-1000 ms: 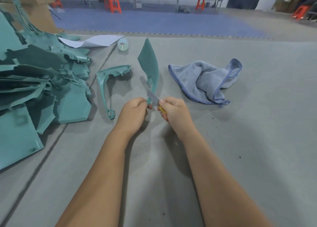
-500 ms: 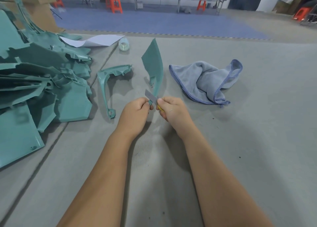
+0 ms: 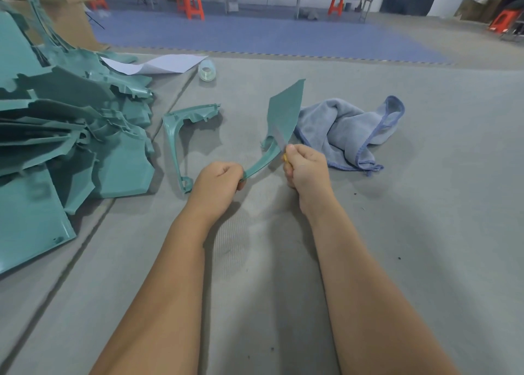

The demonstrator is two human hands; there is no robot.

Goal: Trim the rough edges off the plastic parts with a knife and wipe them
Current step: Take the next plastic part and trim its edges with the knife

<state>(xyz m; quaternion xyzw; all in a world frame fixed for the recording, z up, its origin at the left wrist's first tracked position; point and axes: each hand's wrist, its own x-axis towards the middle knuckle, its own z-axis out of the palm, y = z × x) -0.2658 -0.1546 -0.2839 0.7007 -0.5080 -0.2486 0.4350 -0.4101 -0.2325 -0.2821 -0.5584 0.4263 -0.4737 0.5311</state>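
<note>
Two hands, left hand (image 3: 218, 179) gripping one plastic part (image 3: 285, 113), right hand (image 3: 304, 168) one knife (image 3: 279, 139)

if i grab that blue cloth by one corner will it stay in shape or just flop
The cloth would probably flop: it lies crumpled in soft folds on the table. It looks light, with thin hemmed edges. It likely won't slide much on the table's felt-like surface.

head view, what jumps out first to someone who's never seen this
At centre, the left hand grips the narrow end of a teal plastic part while the right hand holds a knife against its edge. A big heap of teal parts fills the left side; a crumpled blue cloth lies just right of the hands.
</note>
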